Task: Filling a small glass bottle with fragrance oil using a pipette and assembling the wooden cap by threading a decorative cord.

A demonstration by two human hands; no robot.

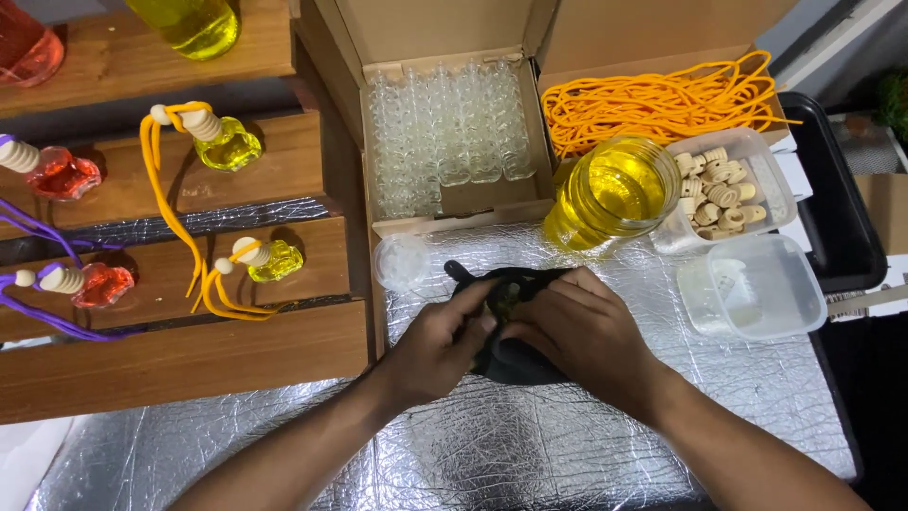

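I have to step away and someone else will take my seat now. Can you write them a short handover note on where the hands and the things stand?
Left hand: grips the black cloth from the left, fingers closed on it.
Right hand: lies over the cloth from the right, pressing it round something small that is mostly hidden.
Things: box of empty small bottles behind the hands, jar of yellow liquid beside it, wooden caps in a tub, orange cords in the next box.
Done: four filled, capped, corded bottles lie on the wooden steps to the left, two yellow and two red.
Left: the many bottles in the box are unfilled.
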